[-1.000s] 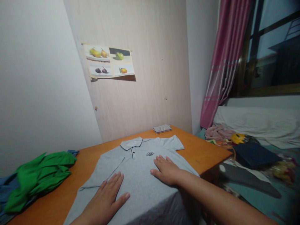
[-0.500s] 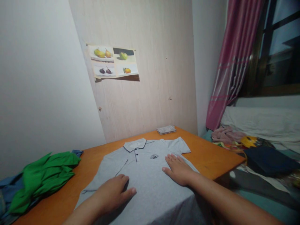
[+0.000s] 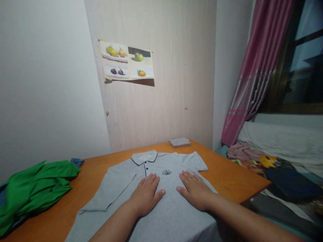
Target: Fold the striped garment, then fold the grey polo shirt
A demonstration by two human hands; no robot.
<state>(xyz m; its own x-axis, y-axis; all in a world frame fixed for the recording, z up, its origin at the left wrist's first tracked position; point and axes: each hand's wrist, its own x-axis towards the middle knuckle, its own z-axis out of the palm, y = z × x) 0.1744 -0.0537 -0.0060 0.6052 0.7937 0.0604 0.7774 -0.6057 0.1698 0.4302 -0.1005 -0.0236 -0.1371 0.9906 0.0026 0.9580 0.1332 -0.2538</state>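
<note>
A light grey polo shirt (image 3: 161,201) lies spread face up, its dark-trimmed collar toward the wall and its lower part toward me. Flat on the chest, below the buttons, rests my left hand (image 3: 147,195), fingers stretched out and thumb apart. My right hand (image 3: 195,190) lies palm down near the shirt's right side, just below the small dark chest emblem (image 3: 167,172), its fingers extended too. Neither hand grips the fabric. One sleeve points out to the right; the left one is spread toward the lower left, partly behind my left forearm.
The orange table (image 3: 234,179) carries a crumpled green garment (image 3: 40,188) with blue cloth at left. A folded checked cloth (image 3: 180,142) sits by the wall. Beyond the table's right edge are a dark folded cloth (image 3: 292,181) and a pink cloth (image 3: 243,152).
My left hand has moved forward and to the right over the shirt, closer to the collar. The right hand stays nearly in place, while the camera view has shifted slightly.
</note>
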